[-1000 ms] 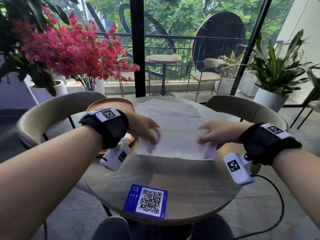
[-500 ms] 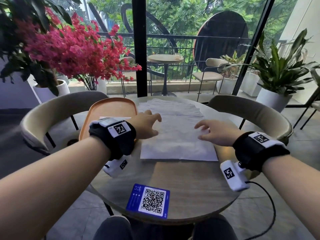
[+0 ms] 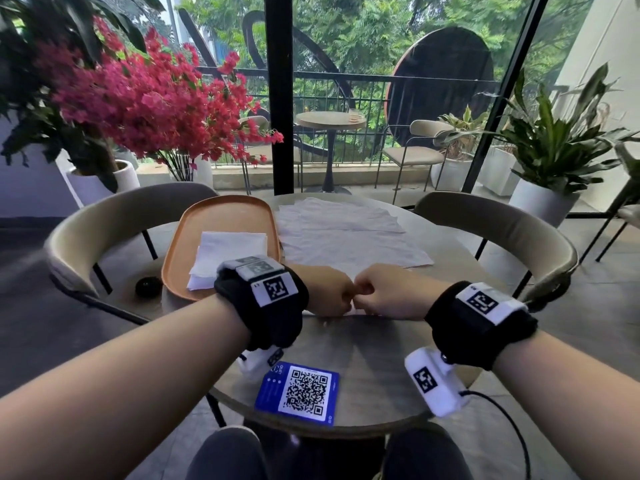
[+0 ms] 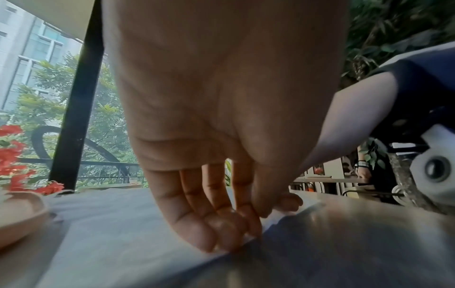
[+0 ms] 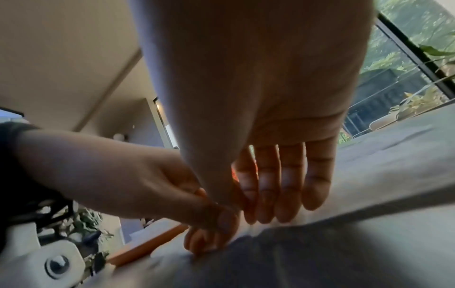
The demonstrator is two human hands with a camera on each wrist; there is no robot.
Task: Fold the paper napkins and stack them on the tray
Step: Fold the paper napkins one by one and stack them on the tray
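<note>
White folded napkin (image 3: 227,256) flat on orange oval tray (image 3: 221,211), unfolded napkins (image 3: 343,237) spread flat just right of tray.

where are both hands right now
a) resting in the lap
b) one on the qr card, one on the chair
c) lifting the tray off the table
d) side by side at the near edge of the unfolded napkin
d: the left hand and right hand meet, fingertips down on the near edge of the unfolded napkin, beside the tray.
</note>
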